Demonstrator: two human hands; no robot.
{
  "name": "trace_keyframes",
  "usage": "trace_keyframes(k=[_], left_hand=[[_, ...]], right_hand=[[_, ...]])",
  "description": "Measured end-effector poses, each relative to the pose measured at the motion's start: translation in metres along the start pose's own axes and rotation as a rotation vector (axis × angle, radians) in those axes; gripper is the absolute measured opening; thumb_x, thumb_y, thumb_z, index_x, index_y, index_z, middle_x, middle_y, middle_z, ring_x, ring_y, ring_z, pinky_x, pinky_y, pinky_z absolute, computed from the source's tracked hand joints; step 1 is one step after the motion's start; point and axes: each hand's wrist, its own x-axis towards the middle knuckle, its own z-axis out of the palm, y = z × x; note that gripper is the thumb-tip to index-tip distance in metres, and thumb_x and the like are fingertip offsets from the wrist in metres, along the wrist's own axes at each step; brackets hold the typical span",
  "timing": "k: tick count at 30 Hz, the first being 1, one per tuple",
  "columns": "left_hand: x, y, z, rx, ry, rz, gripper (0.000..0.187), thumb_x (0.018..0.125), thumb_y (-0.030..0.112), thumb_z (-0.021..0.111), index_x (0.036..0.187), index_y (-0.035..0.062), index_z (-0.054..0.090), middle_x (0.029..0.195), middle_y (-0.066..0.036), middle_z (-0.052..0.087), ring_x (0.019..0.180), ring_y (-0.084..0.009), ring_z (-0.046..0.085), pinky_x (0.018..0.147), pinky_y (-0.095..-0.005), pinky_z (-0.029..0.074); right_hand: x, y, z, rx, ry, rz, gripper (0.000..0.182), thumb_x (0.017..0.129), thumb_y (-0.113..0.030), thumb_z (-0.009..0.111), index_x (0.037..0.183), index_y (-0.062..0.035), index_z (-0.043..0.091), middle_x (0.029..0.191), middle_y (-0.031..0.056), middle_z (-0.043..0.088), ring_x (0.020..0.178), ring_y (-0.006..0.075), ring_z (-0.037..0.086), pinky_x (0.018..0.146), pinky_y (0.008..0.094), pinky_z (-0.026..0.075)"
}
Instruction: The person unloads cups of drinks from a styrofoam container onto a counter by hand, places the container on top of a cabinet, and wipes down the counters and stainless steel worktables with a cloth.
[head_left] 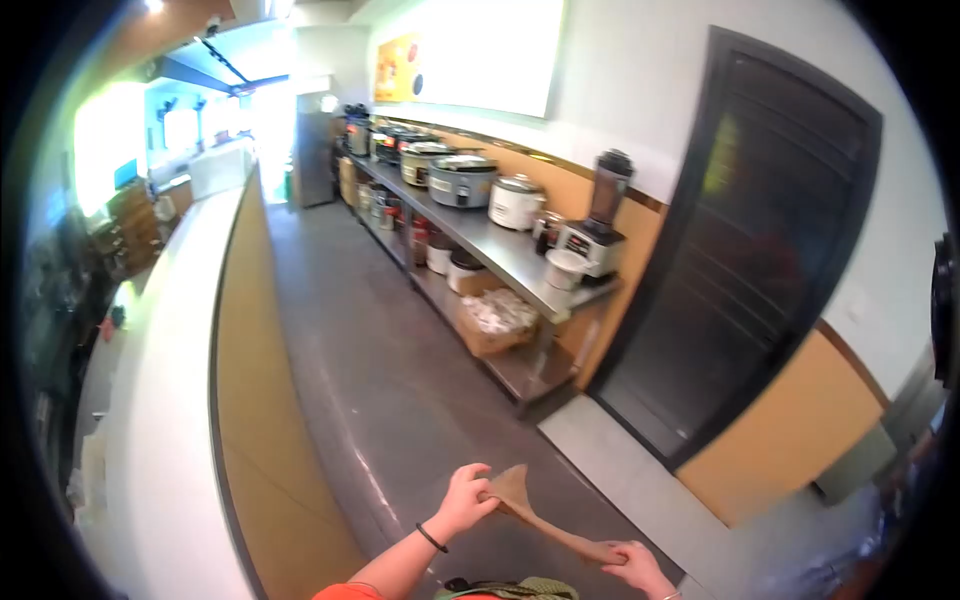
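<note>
A tan wooden spatula (548, 527) is held between my two hands, low in the view and above the floor. Its flared blade points up and away; the narrow handle slants down to the right. My left hand (468, 502), with a dark band at the wrist, is closed on the blade's left edge. At the other end, my right hand (638, 568) wraps its fingers round the handle's tip. Below the spatula, green braided cord or fabric (535, 590) shows at the bottom edge, partly cut off.
A long white-topped counter (170, 400) runs along the left. Across the grey aisle (350, 330), a steel shelf (500, 255) carries rice cookers (462, 180) and a blender (603, 215). Beneath sits a filled cardboard box (495, 318). A dark framed door (740, 250) stands at right.
</note>
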Motion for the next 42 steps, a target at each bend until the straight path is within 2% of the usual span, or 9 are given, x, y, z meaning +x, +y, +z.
trace_keyframes(k=[5, 7, 9, 14, 21, 23, 27, 33, 42], left_hand=[[0.088, -0.097, 0.031, -0.237, -0.405, -0.393, 0.018, 0.074, 0.021, 0.060, 0.077, 0.0030, 0.057, 0.075, -0.014, 0.058, 0.071, -0.0279, 0.057, 0.066, -0.0373, 0.046], [0.123, -0.131, 0.055, -0.244, -0.304, -0.740, 0.022, 0.078, 0.024, 0.059, 0.080, 0.0027, 0.056, 0.075, -0.015, 0.059, 0.070, -0.0252, 0.058, 0.063, -0.0354, 0.046], [0.157, -0.156, 0.068, -0.287, -0.190, -0.738, 0.024, 0.082, 0.026, 0.057, 0.083, 0.0021, 0.056, 0.076, -0.015, 0.059, 0.071, -0.0239, 0.059, 0.063, -0.0347, 0.046], [0.235, -0.243, 0.057, -0.220, -0.562, -0.611, 0.027, 0.084, 0.022, 0.054, 0.102, 0.0021, 0.056, 0.099, -0.016, 0.059, 0.093, -0.0293, 0.056, 0.081, -0.0356, 0.045], [0.300, -0.477, -0.014, -0.352, -0.300, -0.561, 0.030, 0.081, 0.018, 0.058, 0.106, 0.0024, 0.057, 0.107, -0.015, 0.058, 0.101, -0.0252, 0.054, 0.087, -0.0361, 0.043], [0.335, -0.543, -0.028, -0.312, -0.257, -0.731, 0.027, 0.083, 0.025, 0.057, 0.095, 0.0015, 0.063, 0.093, -0.015, 0.063, 0.093, -0.0269, 0.058, 0.081, -0.0374, 0.046], [0.435, -0.658, -0.093, -0.252, -0.360, -0.420, 0.030, 0.087, 0.025, 0.050, 0.106, 0.0020, 0.054, 0.107, -0.015, 0.055, 0.096, -0.0296, 0.054, 0.083, -0.0360, 0.043], [0.520, -0.870, -0.148, -0.061, -0.504, -0.294, 0.034, 0.086, 0.024, 0.052, 0.112, 0.0014, 0.051, 0.110, -0.014, 0.055, 0.105, -0.0298, 0.051, 0.089, -0.0370, 0.041], [0.547, -1.094, -0.305, 0.324, -0.227, -0.798, 0.034, 0.081, 0.026, 0.057, 0.106, 0.0025, 0.057, 0.109, -0.016, 0.057, 0.104, -0.0322, 0.051, 0.090, -0.0403, 0.040]], right_hand=[[0.219, 0.017, 0.007, -0.373, 0.254, -0.314, 0.023, 0.070, -0.026, 0.071, 0.066, -0.0046, 0.063, 0.104, 0.0116, 0.057, 0.091, 0.0252, 0.055, 0.076, 0.0329, 0.045], [0.318, 0.019, 0.015, 0.310, -0.406, 0.204, 0.014, 0.078, -0.016, 0.063, 0.085, -0.0038, 0.061, 0.111, 0.0123, 0.051, 0.096, 0.0243, 0.054, 0.078, 0.0342, 0.046], [0.381, -0.042, 0.025, 1.191, -0.572, 0.176, 0.026, 0.088, -0.019, 0.052, 0.107, -0.0021, 0.056, 0.091, 0.0055, 0.060, 0.075, 0.0142, 0.057, 0.065, 0.0295, 0.048], [0.590, -0.119, 0.130, 1.337, -1.241, 0.395, 0.043, 0.091, -0.046, 0.038, 0.097, -0.0085, 0.058, 0.090, 0.0058, 0.062, 0.078, 0.0216, 0.059, 0.071, 0.0348, 0.049], [0.865, -0.182, 0.223, 1.199, -1.004, 0.338, 0.039, 0.082, -0.015, 0.058, 0.119, -0.0047, 0.049, 0.114, 0.0090, 0.052, 0.109, 0.0235, 0.048, 0.094, 0.0357, 0.039], [0.908, -0.190, 0.201, 0.547, -0.537, -0.728, 0.039, 0.082, -0.014, 0.055, 0.120, -0.0083, 0.047, 0.121, 0.0120, 0.049, 0.102, 0.0246, 0.053, 0.087, 0.0386, 0.044], [1.000, -0.337, 0.160, 1.223, -0.648, 0.341, 0.046, 0.083, -0.007, 0.054, 0.127, -0.0090, 0.038, 0.115, 0.0142, 0.050, 0.100, 0.0260, 0.054, 0.078, 0.0356, 0.049], [1.225, -0.402, 0.231, 1.222, -0.654, 0.209, 0.054, 0.082, -0.008, 0.058, 0.130, -0.0059, 0.034, 0.116, 0.0116, 0.050, 0.102, 0.0246, 0.053, 0.083, 0.0339, 0.047], [1.498, -0.675, 0.313, 1.371, -0.919, -0.008, 0.047, 0.082, 0.002, 0.052, 0.125, -0.0065, 0.032, 0.114, 0.0086, 0.048, 0.103, 0.0222, 0.052, 0.088, 0.0373, 0.045]])
